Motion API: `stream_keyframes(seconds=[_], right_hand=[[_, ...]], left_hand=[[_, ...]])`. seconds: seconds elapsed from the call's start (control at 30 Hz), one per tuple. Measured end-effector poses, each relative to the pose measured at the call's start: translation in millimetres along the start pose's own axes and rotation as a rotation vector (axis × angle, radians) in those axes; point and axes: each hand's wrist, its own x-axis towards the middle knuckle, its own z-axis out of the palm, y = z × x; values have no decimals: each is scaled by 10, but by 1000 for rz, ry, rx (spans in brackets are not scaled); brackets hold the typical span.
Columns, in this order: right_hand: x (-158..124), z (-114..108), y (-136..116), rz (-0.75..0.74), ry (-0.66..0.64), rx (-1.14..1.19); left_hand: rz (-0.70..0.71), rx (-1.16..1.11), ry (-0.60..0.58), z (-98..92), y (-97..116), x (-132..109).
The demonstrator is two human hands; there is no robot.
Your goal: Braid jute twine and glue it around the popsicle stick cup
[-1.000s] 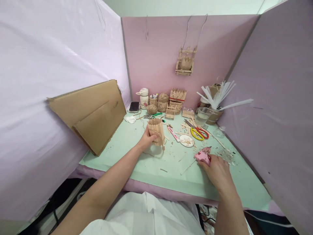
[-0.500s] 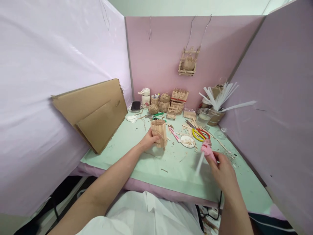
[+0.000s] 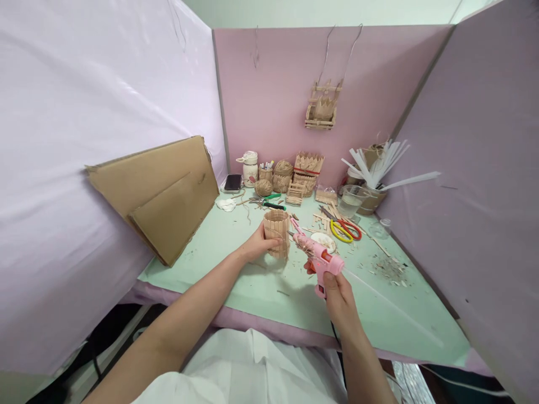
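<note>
My left hand (image 3: 260, 244) is closed round a small round cup of upright wooden sticks (image 3: 275, 227), held upright over the table with its open top facing up. My thumb lies across its near side. In my right hand (image 3: 337, 289) is a pink hot glue gun (image 3: 318, 255), gripped by the handle. Its nozzle points left, close to the cup's right side; whether it touches I cannot tell. A long clear glue stick (image 3: 391, 306) sticks out of the gun's back end. The fingers behind the handle are partly hidden.
Behind the gun are a white dish (image 3: 323, 242) and scissors with yellow and red handles (image 3: 343, 230). Twine balls (image 3: 263, 187), a bottle (image 3: 250, 169) and a phone (image 3: 233, 183) stand at the back. Cardboard (image 3: 168, 196) leans left. White glue sticks (image 3: 383, 165) fill a pot at right.
My right hand has swung the glue gun left and turned it, bringing its nozzle near the cup. The cup in my left hand has shifted slightly right and stands more upright.
</note>
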Motion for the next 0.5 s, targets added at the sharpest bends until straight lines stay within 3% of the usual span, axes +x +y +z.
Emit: stream_keyframes(seconds=[0.27, 0.5], right_hand=[[-4, 78, 31, 11, -47, 11], [-22, 102, 23, 5, -43, 5]], left_hand=[[1, -15, -73, 35, 22, -18], [-15, 4, -57, 48, 52, -30]])
